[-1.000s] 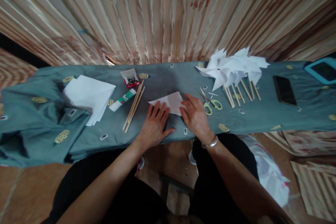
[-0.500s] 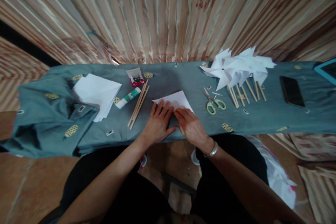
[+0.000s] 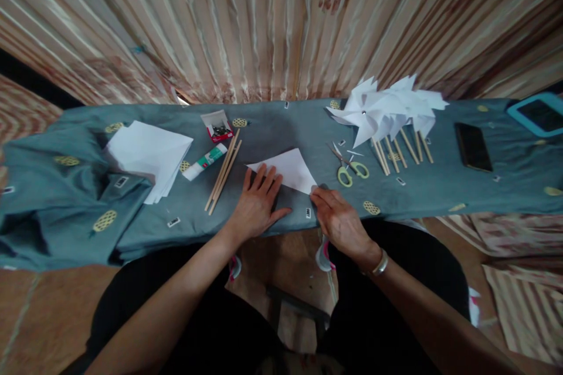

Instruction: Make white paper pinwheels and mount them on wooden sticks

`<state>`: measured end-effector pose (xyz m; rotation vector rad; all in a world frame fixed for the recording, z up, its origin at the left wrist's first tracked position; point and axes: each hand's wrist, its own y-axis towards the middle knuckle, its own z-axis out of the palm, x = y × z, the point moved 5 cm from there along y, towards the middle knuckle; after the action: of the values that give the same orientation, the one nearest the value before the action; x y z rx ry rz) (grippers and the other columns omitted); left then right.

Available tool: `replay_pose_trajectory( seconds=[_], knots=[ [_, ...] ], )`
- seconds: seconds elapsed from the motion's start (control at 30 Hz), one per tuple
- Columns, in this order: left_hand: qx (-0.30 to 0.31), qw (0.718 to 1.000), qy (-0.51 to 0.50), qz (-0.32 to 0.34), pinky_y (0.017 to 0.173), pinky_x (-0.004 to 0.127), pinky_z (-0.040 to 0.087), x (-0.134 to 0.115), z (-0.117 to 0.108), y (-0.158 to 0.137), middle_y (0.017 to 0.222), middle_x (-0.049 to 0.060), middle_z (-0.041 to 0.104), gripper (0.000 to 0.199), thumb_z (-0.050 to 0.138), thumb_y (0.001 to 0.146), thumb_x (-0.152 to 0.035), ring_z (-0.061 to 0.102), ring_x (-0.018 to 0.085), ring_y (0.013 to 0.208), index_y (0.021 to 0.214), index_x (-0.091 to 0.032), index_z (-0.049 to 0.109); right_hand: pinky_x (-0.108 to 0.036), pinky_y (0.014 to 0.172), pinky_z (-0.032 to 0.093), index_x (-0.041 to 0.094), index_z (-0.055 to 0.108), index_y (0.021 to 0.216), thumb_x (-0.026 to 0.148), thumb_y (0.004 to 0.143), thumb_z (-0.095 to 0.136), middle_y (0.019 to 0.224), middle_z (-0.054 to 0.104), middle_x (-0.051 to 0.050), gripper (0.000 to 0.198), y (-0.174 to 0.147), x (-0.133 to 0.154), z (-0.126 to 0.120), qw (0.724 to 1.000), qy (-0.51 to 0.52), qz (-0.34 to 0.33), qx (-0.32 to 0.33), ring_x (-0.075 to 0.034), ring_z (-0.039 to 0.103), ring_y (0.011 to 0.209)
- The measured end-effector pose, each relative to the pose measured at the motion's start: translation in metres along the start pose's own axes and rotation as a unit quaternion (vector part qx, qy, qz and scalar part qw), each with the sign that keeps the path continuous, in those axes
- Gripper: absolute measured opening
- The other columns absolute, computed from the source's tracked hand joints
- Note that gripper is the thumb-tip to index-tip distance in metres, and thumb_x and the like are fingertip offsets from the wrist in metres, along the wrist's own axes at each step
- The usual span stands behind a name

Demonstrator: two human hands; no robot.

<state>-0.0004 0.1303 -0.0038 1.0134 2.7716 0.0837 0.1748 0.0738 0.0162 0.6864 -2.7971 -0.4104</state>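
Observation:
A white sheet of paper [image 3: 292, 169], folded to a triangle, lies on the cloth-covered table in front of me. My left hand [image 3: 255, 202] rests flat on its left part, fingers spread and thumb out to the side. At the paper's right corner, the fingers of my right hand [image 3: 341, 217] are closed together and pinch or press the tip. Scissors [image 3: 348, 167] with green handles lie open to the right of the paper. Left of it are several thin wooden sticks [image 3: 223, 173] and a glue tube [image 3: 204, 162] in white and green.
A small red box [image 3: 217, 127] of pins stands behind the sticks. White paper sheets [image 3: 152, 152] are stacked at left. Several paper pinwheels [image 3: 387, 110] on sticks lie at right, near a black phone [image 3: 473, 146] and a blue-framed tablet [image 3: 539, 114]. A curtain [image 3: 264, 29] hangs behind the table [image 3: 281, 120].
My right hand has slid from the middle of the paper's near edge out to its right corner. My left hand stays on the paper. The view has shifted slightly.

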Motion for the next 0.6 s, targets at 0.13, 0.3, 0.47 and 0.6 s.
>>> replay_pose_trajectory(
  seconds=[0.13, 0.3, 0.47, 0.6],
  knots=[
    [-0.003, 1.0, 0.006, 0.0, 0.119, 0.064, 0.021, 0.0, 0.001, 0.0, 0.156, 0.022, 0.04, 0.075, 0.047, 0.094, -0.061, 0.027, 0.042, 0.149, 0.146, -0.007, 0.045, -0.044, 0.093, 0.056, 0.004, 0.07, 0.11, 0.01, 0.093, 0.046, 0.113, 0.071, -0.019, 0.03, -0.01, -0.009, -0.011, 1.0, -0.021, 0.017, -0.009, -0.029, 0.063, 0.102],
    [-0.011, 1.0, 0.006, 0.001, 0.119, 0.066, 0.02, -0.001, 0.002, 0.0, 0.155, 0.023, 0.04, 0.077, 0.047, 0.094, -0.062, 0.027, 0.042, 0.149, 0.146, -0.006, 0.045, -0.049, 0.102, 0.051, 0.007, 0.064, 0.125, 0.012, 0.094, 0.043, 0.126, 0.066, -0.019, 0.037, 0.003, -0.006, -0.017, 0.999, 0.014, 0.033, -0.017, -0.029, 0.059, 0.114],
    [-0.011, 1.0, -0.001, -0.002, 0.118, 0.067, 0.021, -0.001, 0.002, 0.0, 0.155, 0.023, 0.042, 0.077, 0.048, 0.093, -0.062, 0.028, 0.042, 0.148, 0.147, -0.007, 0.044, -0.048, 0.11, 0.047, 0.003, 0.058, 0.134, 0.008, 0.093, 0.041, 0.133, 0.062, -0.021, 0.044, 0.027, 0.014, 0.009, 0.997, 0.04, -0.012, 0.064, -0.03, 0.054, 0.123],
    [-0.002, 1.0, -0.005, 0.001, 0.118, 0.066, 0.021, 0.001, 0.001, -0.001, 0.156, 0.023, 0.041, 0.075, 0.047, 0.094, -0.061, 0.026, 0.041, 0.149, 0.147, -0.008, 0.045, -0.046, 0.11, 0.047, 0.001, 0.059, 0.131, 0.009, 0.094, 0.043, 0.132, 0.062, -0.021, 0.042, 0.03, 0.016, 0.017, 0.997, 0.024, -0.016, 0.07, -0.03, 0.053, 0.123]
  ],
)
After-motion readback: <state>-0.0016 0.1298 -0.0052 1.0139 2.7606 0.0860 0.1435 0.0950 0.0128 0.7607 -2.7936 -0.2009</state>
